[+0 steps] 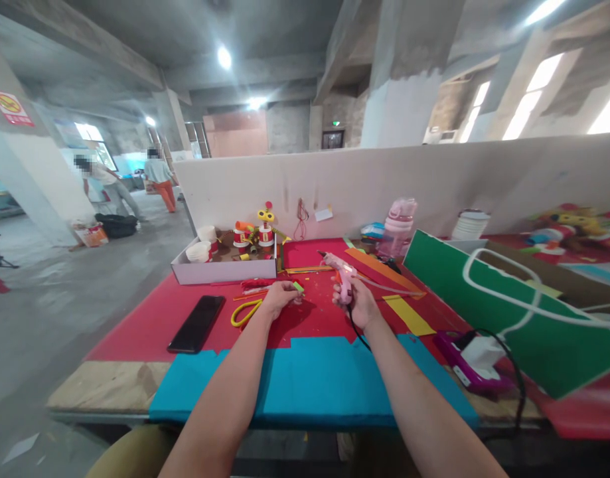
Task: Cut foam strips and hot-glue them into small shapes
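While pinching a small, flat, bright-green piece (298, 287) in the left hand (283, 299), holds a pink plastic glue gun (345, 277) in the right hand (357, 304). Taking the gap between the hands as the dial's centre, with twelve o'clock away from the body, keeps the green piece just towards ten o'clock and the glue gun towards one, with its dark nozzle aimed at ten. Has the left fingertips drawn together on the green piece, and the right fingers curled closed around the glue gun's handle, above a thin black cord (356, 325) running down towards six.

Works above a red-covered table (302, 325), with a blue sheet (329, 385) under both forearms at six. At nine, has a yellow looped handle (245, 314) near the left wrist, then a black smartphone (198, 324) lying flat farther out. At ten, shows an open white-sided box (225, 271) containing white cups and red-and-white figures with yellow parts. Towards one, shows a translucent pink bottle (398, 226) upright beside the pale partition (334, 186). At three, shows a flat yellow strip (408, 315) and, beyond, a tilted green panel (508, 312); at four, a purple power strip (471, 368) bearing a white plug (481, 352).
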Motion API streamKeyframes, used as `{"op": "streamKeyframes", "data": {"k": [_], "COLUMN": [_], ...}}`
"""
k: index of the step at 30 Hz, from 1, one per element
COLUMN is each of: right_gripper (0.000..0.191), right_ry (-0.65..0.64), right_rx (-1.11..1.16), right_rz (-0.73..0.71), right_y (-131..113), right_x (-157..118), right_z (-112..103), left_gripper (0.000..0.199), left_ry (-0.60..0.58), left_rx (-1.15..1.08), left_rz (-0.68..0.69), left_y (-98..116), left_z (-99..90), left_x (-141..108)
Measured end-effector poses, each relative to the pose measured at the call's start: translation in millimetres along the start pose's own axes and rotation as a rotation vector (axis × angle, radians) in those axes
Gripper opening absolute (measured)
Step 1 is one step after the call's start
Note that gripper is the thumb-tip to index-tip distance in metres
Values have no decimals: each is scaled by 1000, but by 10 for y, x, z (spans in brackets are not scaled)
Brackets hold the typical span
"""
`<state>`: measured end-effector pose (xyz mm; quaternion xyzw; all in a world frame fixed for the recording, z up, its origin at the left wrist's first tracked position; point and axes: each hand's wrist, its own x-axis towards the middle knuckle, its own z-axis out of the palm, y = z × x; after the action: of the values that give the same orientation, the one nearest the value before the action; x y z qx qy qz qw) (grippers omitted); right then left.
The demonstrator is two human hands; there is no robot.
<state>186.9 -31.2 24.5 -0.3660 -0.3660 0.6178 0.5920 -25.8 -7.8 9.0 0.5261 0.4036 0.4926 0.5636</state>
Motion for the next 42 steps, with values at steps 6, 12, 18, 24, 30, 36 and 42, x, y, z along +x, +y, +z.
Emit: {"op": "streamKeyframes", "data": {"k": [6,12,18,24,30,36,42], "right_gripper": [40,41,39,38,40,33,31], "right_ry": [-114,-132,-154,-120,-98,-114,-81], "right_rx": [-202,-379,-498,-574,-635,-787,-903], "right_rz": [-138,-217,-264,-274,-311,-359,-412], "right_y": [56,49,71,39,6,38,3], "right_x": [-52,-111,-105,-131,-139,-129,-163], "right_z": [71,122,92,87,60,11,10], "left_gripper": [14,14,17,19,21,22,21], "left_ry": [44,100,97,105,85,111,169], "left_rx": [9,-18,-47,-27,-32,-39,-53], "left_rz": [3,19,8,36,19,-2,15], "left_y": [-20,-42,-34,-50,-49,-31,-19], "left_z": [-37,-70,-72,-92,-103,-82,-69], "left_x": [35,58,62,68,64,55,56]}}
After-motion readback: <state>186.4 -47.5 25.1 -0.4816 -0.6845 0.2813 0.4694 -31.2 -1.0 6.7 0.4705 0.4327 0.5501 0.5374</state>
